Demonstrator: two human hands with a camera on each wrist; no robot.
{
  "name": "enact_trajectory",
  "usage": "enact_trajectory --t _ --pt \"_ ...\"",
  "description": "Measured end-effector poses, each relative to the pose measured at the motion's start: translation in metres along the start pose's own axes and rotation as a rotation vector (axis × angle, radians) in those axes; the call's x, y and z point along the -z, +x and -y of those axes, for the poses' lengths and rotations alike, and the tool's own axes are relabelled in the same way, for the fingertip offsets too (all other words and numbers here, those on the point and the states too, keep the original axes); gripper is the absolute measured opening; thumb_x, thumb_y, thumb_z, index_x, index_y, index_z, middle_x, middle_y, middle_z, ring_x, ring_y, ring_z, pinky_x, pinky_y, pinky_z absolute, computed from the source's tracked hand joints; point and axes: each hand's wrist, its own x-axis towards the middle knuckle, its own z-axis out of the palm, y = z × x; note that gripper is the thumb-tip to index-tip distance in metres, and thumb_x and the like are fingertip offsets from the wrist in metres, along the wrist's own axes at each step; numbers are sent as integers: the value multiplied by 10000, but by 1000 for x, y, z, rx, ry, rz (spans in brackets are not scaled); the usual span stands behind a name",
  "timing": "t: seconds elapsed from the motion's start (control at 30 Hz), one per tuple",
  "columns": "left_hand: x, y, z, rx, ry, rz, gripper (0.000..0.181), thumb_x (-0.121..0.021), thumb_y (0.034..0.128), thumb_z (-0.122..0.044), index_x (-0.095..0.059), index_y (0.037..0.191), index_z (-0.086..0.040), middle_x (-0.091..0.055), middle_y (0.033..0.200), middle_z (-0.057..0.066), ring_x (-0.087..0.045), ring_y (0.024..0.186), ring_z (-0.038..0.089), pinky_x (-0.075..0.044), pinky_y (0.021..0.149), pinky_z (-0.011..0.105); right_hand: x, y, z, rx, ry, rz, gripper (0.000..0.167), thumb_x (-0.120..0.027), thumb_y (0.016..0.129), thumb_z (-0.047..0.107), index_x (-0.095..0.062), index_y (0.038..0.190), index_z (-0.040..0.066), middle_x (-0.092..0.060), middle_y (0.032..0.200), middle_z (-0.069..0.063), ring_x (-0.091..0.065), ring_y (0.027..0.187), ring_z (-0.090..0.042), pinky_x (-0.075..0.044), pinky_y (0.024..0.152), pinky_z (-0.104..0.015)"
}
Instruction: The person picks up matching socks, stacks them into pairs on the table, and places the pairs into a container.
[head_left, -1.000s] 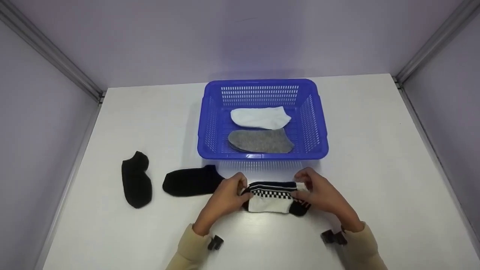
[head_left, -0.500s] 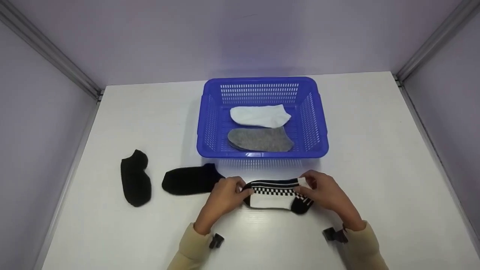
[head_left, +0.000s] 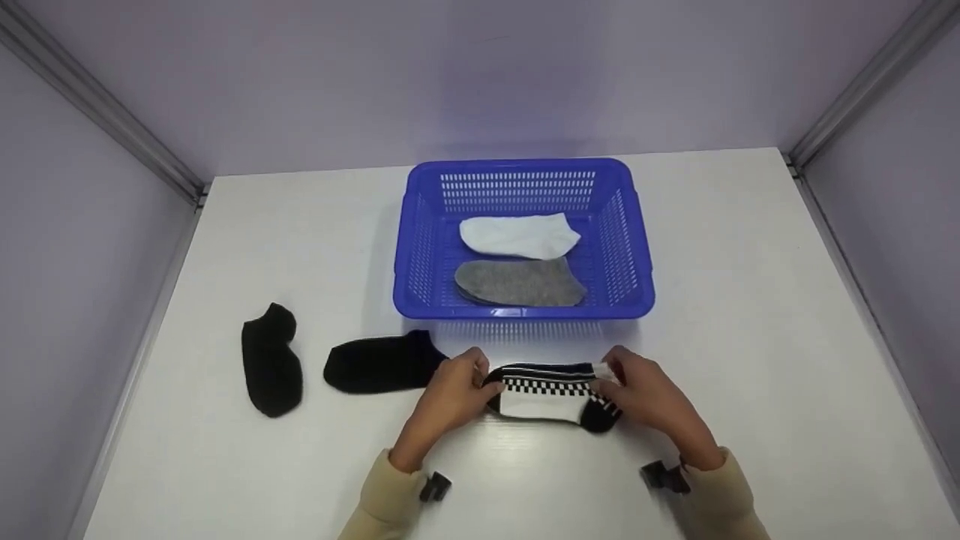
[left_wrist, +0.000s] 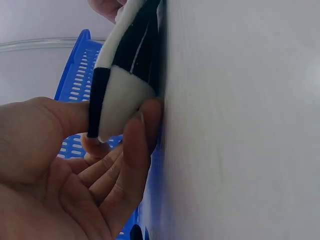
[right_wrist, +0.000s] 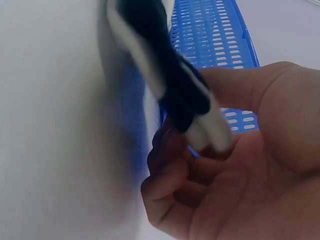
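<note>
A black-and-white checkered sock (head_left: 544,397) lies sideways near the table's front, its toe to the left and cuff to the right. My left hand (head_left: 454,394) pinches the toe end between thumb and fingers, which the left wrist view shows on the patterned sock (left_wrist: 127,80). At the other end my right hand (head_left: 649,390) pinches the cuff; in the right wrist view the folded sock end (right_wrist: 200,110) sits between thumb and curled fingers. The sock appears layered, but I cannot tell if it is two socks.
Beyond the hands stands a blue basket (head_left: 525,313) holding a white sock (head_left: 519,235) and a grey sock (head_left: 519,283). One black sock (head_left: 382,364) lies beside my left hand, another black sock (head_left: 271,364) farther left. Panels enclose the white table (head_left: 765,300) at back and sides.
The checkered sock has become flatter and straighter between both hands. My right hand has shifted slightly right with the cuff. Basket and black socks stay in place.
</note>
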Motion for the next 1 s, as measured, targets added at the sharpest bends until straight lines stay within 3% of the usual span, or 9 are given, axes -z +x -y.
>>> enact_trajectory --t 0.17,0.2,0.23,0.4,0.47,0.6,0.7,0.87,1.0 --pt "0 2 4 -10 -27 31 336 -805 915 -186 -664 1180 -32 -584 787 -32 -541 677 98 -486 674 294 0 -5 1 68 51 -11 302 -689 1013 191 -566 1214 2 -454 815 -9 -444 730 -149 -396 629 -291" --pt "0 2 4 -13 -31 43 328 -803 917 -190 -681 1180 -38 -600 794 -30 -555 672 93 -496 668 292 1 -6 2 85 62 -8 311 -682 1022 210 -561 1228 11 -513 857 -24 -506 774 -162 -447 661 -305" --pt "1 2 5 -20 -33 53 302 -803 916 -191 -699 1160 -45 -599 794 -33 -549 672 86 -495 663 286 1 -7 2 102 70 -4 321 -677 1029 226 -560 1247 21 -569 917 -44 -566 839 -185 -498 711 -331" --pt "5 2 4 -67 -43 61 169 -806 907 -174 -710 1010 -80 -559 768 -51 -517 661 66 -459 633 242 5 -9 6 90 98 6 468 -741 989 315 -563 1362 95 -597 1060 -85 -580 1053 -257 -495 870 -430" --pt "9 2 2 -85 -38 51 162 -807 906 -173 -704 999 -88 -535 781 -53 -496 675 71 -443 639 237 7 -8 6 72 106 8 551 -789 948 329 -559 1402 116 -569 1049 -90 -530 1010 -257 -455 864 -429" --pt "16 1 -3 -109 -38 50 129 -783 932 -171 -669 938 -112 -482 724 -69 -462 629 63 -417 612 230 11 -9 7 83 123 2 631 -829 910 331 -554 1435 115 -631 1349 -149 -598 1206 -331 -502 1035 -545" --pt "23 0 -7 -119 -38 54 148 -759 954 -174 -637 885 -126 -432 656 -83 -422 573 49 -382 575 217 15 -9 8 88 143 3 609 -817 923 310 -557 1436 109 -598 1471 -183 -585 1335 -426 -487 1102 -613" --pt "34 -3 -15 -133 -42 63 112 -724 986 -197 -677 906 -134 -482 672 -84 -432 569 45 -362 533 200 21 -8 14 107 184 -5 575 -794 946 278 -561 1439 95 -584 1508 -163 -538 1415 -439 -468 1130 -634" --pt "44 -4 -23 -135 -67 66 101 -704 1002 -224 -702 955 -134 -614 784 -61 -570 662 60 -470 574 218 28 -7 22 116 221 -26 557 -771 968 248 -549 1448 71 -667 1398 -132 -631 1310 -344 -520 1090 -565"
